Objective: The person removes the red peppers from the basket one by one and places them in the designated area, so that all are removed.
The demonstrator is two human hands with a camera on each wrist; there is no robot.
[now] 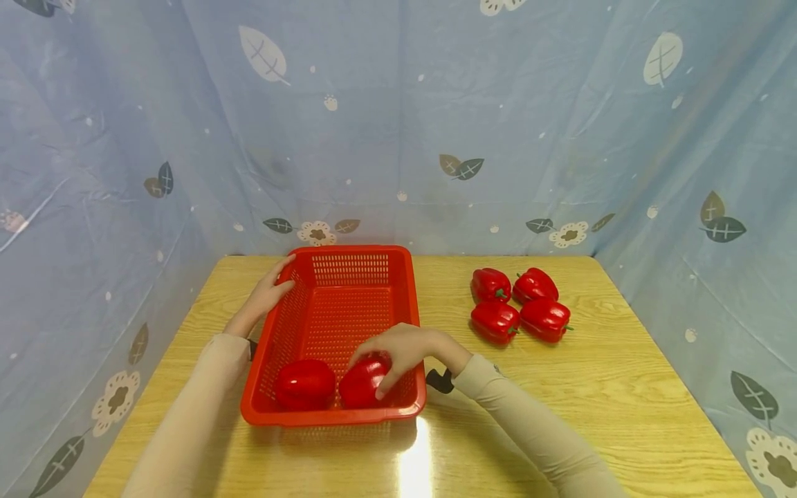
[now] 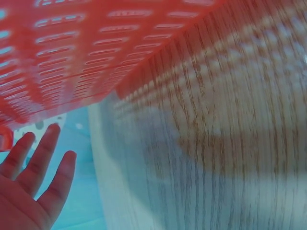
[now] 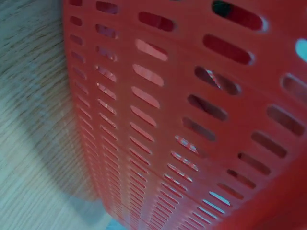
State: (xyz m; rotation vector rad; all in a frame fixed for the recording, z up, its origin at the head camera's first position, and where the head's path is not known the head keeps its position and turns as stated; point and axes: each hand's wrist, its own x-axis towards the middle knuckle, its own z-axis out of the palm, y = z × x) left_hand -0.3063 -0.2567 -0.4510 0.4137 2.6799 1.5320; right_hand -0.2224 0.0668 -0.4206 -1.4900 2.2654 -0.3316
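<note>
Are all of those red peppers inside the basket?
No, only two peppers are in the basket, while four other peppers lie on the table to its right.

There are six red peppers (image 1: 495, 320), one basket (image 1: 336, 417) — and one table (image 1: 623, 401).

Left hand (image 1: 264, 297) spread, right hand (image 1: 403, 346) bent in a grasp.
Behind the left fingers (image 2: 42, 160), the left wrist (image 1: 238, 325) and pale-sleeved left arm (image 1: 196, 408) run back toward the body; three of those fingers show nearly straight, gaps between them, and the left thumb (image 1: 284, 286) stands apart on their inner side. The right fingers curve downward, the right thumb (image 1: 389, 380) opposite them, nearer the body; behind them, the right arm (image 1: 535, 422) slants outward in a matching sleeve.
</note>
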